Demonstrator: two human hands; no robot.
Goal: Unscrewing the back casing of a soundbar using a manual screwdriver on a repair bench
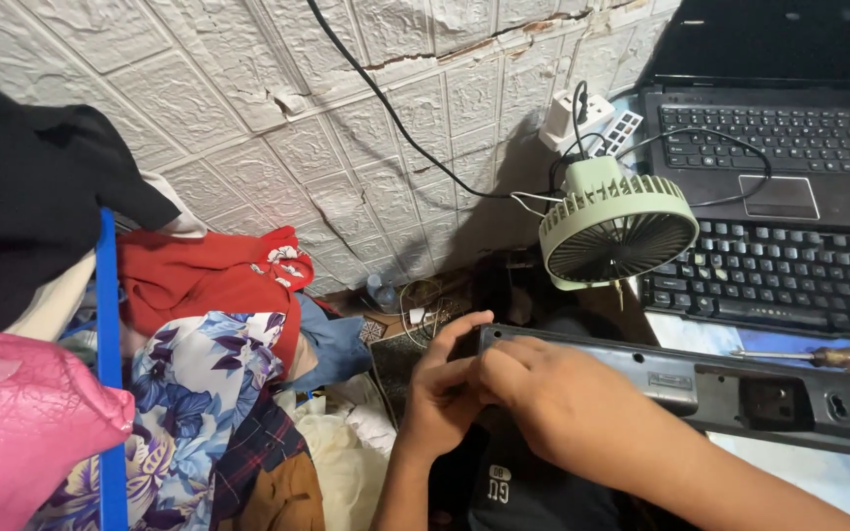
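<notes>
Working at the left end of a long grey device panel, we are pinching it with both hands. Our left hand is curling narrow around the panel's end, fingers closed on it from the near side. Our right hand is lying over the top edge just beside the left, fingers tucked and gripping the same end. The panel's long axis is running left to right, stretching away from our hands toward the right edge of the desk, so the free length lies to the right hand's side. A screwdriver is resting just behind the panel, near a black keyboard. A green fan is standing behind our hands, a laptop beyond it. Clothes are piling at left.
</notes>
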